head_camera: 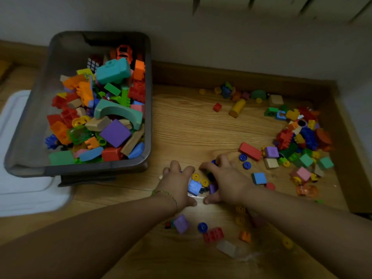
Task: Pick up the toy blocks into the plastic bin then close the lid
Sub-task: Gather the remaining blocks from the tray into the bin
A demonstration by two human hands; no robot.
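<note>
Wood-grain flooring [191, 121] served as the work surface, bounded by a brown skirting board [241, 77] towards the top of the frame. At lower centre, a small cluster of toy blocks [194, 187] was enclosed between both hands. The right hand [227, 180] was cupped over several pieces, with its fingers curled round them. The left hand [177, 184] was held with fingers spread and lightly bent against the cluster's left side, and nothing was gripped by it. The plastic bin [149, 97], already well filled, was located at upper left, with its white lid [24, 190] lying flat beside and apparently partly beneath it. A larger loose pile [298, 137] lay at the right. For a clean scoop, the hands should be drawn together low along the floor, so that the small rings are not spilled during transfer to the bin.
</note>
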